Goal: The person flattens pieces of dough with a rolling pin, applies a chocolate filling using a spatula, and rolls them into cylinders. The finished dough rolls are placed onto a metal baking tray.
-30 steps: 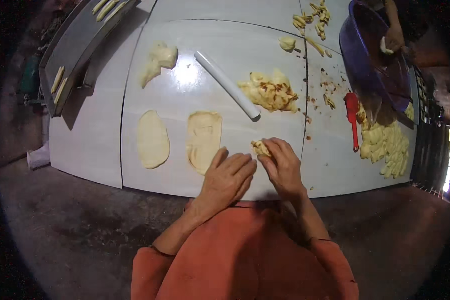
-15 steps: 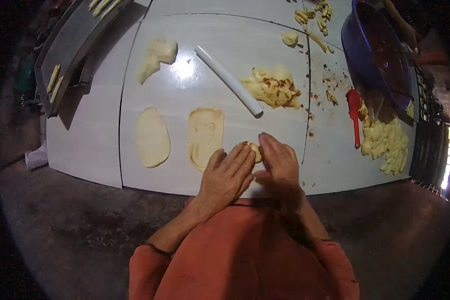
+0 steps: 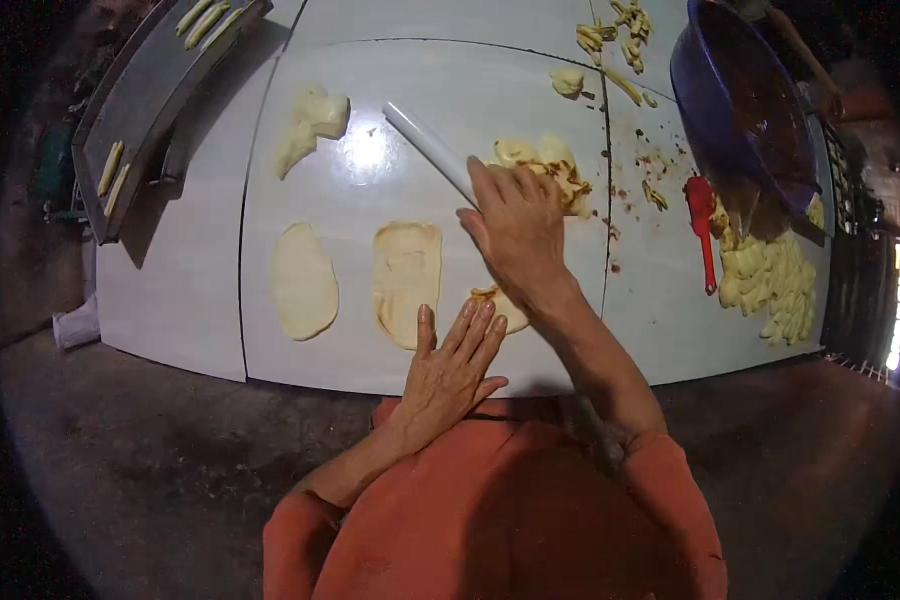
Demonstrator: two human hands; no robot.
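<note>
My left hand lies flat with fingers stretched, its fingertips on a small piece of dough with a brown smear on its upper edge. Farther out, my right hand closes over the near end of a white rolling pin, thumb on one side and fingers on the other; that end is hidden under the hand. Left of my left hand lie a flattened rectangular dough sheet and a flattened oval one. A lumpy dough mass with brown filling shows partly behind my right fingers.
A dough lump and a smaller one sit toward the back. On the right are a purple basin, a red spatula and heaped dough strips. A metal tray with dough sticks stands left. Another person's arm shows beyond the basin.
My right hand has left the small dough piece and moved up to the rolling pin's near end. My left hand has flattened out, and the dough piece looks flatter and wider.
</note>
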